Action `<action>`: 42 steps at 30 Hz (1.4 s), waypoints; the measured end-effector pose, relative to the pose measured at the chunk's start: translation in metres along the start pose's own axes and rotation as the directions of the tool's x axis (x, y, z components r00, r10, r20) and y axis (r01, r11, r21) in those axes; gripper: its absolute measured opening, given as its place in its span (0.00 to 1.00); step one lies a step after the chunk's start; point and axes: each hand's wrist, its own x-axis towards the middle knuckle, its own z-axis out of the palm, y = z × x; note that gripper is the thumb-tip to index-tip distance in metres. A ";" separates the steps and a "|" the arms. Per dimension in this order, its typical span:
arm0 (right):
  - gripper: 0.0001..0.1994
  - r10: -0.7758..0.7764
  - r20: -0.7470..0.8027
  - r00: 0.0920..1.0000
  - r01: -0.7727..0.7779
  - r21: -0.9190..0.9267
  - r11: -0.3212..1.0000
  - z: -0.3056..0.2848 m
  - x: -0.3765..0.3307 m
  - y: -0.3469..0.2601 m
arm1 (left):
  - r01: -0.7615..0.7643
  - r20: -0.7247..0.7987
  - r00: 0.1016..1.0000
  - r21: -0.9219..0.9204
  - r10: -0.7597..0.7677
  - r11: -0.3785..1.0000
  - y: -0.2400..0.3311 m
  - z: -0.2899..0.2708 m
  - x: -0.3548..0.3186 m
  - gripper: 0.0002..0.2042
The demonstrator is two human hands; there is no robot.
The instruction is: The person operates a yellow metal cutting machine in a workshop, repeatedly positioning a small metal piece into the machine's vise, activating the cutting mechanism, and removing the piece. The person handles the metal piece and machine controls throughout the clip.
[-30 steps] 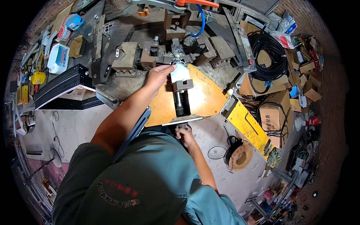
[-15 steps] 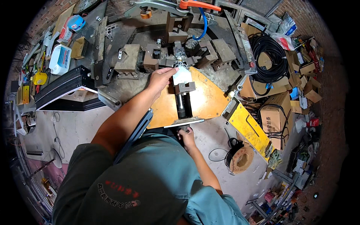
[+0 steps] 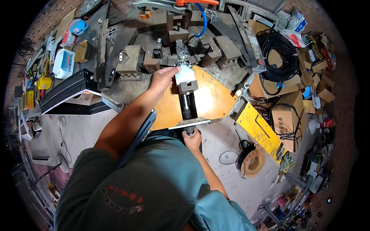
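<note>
My left hand (image 3: 162,81) reaches over a tan board (image 3: 212,98), its thumb and fingertips closed at the left edge of a small light metal plate (image 3: 185,74). The plate's far end meets steel clamping jaws, where the small parts are hard to make out. Against its near end sits a notched steel block (image 3: 188,86), carried on a dark, shiny shaft (image 3: 185,103) in a slot of the board. Below the board's front edge, my right hand (image 3: 192,140) is wrapped round a dark handle (image 3: 189,130), in line with the shaft.
Heavy steel blocks (image 3: 129,61) flank the jaws on the round metal bench. An orange lever (image 3: 196,2) and blue hose (image 3: 204,21) are at the back. A yellow arm (image 3: 257,126) extends right. Black frame pieces (image 3: 67,90) jut out left. A cable spool (image 3: 253,162) lies on the floor.
My right hand has shifted on the handle, its fingers now wrapped more fully over it. The left hand keeps its place at the plate. The whole view has shifted slightly.
</note>
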 end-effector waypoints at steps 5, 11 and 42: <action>0.04 0.076 0.771 0.632 -0.754 0.589 0.293 -0.014 0.022 0.028 | -0.002 0.014 1.000 0.000 0.002 1.000 -0.004 0.001 0.006 0.19; 0.18 0.132 0.035 0.991 -0.136 0.145 0.980 -0.003 0.002 -0.008 | -0.049 -0.029 0.998 -0.020 0.048 0.999 -0.009 -0.003 0.009 0.16; 0.05 0.125 0.717 0.686 -0.657 0.536 0.530 -0.014 0.026 0.024 | -0.037 -0.017 0.999 0.009 0.037 0.999 -0.011 -0.001 0.013 0.21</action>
